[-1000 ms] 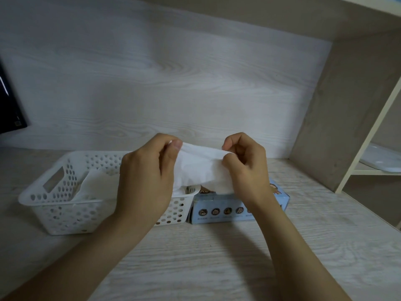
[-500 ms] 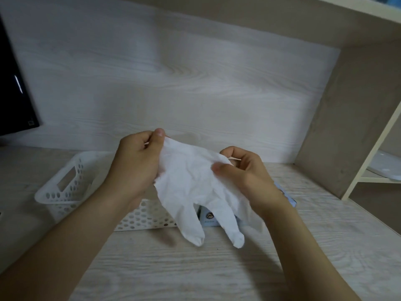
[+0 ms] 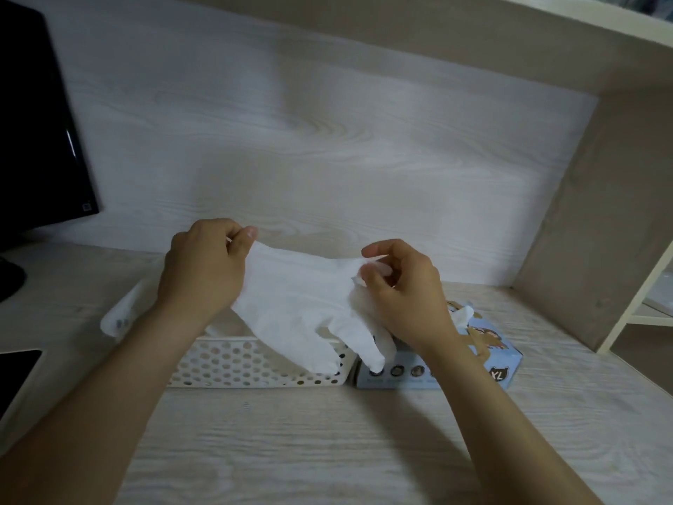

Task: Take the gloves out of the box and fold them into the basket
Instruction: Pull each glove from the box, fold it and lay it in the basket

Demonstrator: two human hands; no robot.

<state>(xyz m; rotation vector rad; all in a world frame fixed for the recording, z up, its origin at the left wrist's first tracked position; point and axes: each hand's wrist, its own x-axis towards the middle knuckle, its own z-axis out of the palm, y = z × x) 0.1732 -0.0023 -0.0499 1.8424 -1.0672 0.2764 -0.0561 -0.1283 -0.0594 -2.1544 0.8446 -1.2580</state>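
A white glove (image 3: 298, 304) is held spread above the middle of the tabletop (image 3: 327, 450), its tips hanging over the basket (image 3: 255, 362) and box (image 3: 488, 355). One edge is pinched in the grip of the left hand (image 3: 204, 271), the other, apparently, in that of the right hand (image 3: 404, 297). A clean fold is best made with the glove drawn flat and its edges matched first.

The thin white glove (image 3: 302, 304) is plain white, unprinted and faintly translucent at its right edge. The perforated white plastic basket (image 3: 255, 362) is white throughout, with a regular grid of round holes on the near wall. The light blue cardboard box (image 3: 502, 355) carries a brown cartoon figure on top, a row of small dark round emblems along the front, and "XL" in white on a dark patch. The pale wooden desk (image 3: 327, 450) shows whitish-grey grain streaks. The flat black monitor (image 3: 32, 122) is uniform black.
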